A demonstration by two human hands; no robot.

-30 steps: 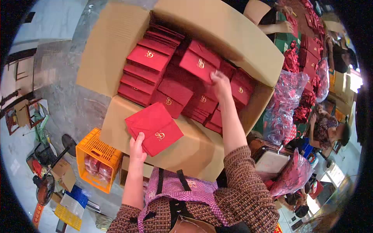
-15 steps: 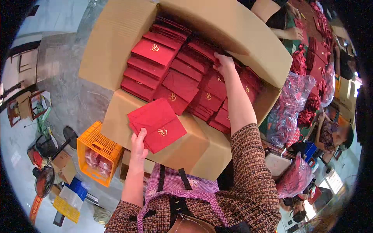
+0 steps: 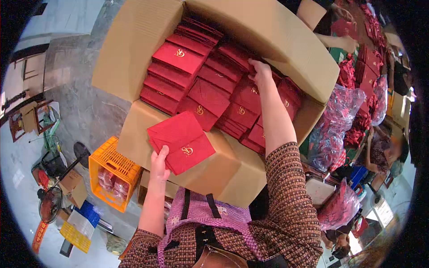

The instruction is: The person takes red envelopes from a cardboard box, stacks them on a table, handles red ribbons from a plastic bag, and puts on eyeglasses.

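Note:
My left hand (image 3: 160, 164) grips a red envelope-style pouch (image 3: 182, 142) with a gold emblem, thumb on its front and fingers behind. It hangs over the near flap of an open cardboard box (image 3: 286, 33). More red pouches (image 3: 208, 100) of the same kind fill the box in overlapping rows. My right hand (image 3: 260, 72) reaches into the far right part, its fingers bent round the edge of a pouch (image 3: 236, 54). The fingertips are partly hidden there.
An orange crate (image 3: 114, 172) with plastic-wrapped packs stands left of the box. A standing fan (image 3: 50, 204) is farther left. To the right, clear plastic bags (image 3: 333, 125) and red pouches cover a table, where a co-worker's hand (image 3: 347, 43) is busy. Another person (image 3: 382, 149) sits beyond.
My hands keep nearly the same places, the left still holding its pouch. The view has shifted slightly. At the table, the co-worker's hands have moved, and a red piece now shows beside them.

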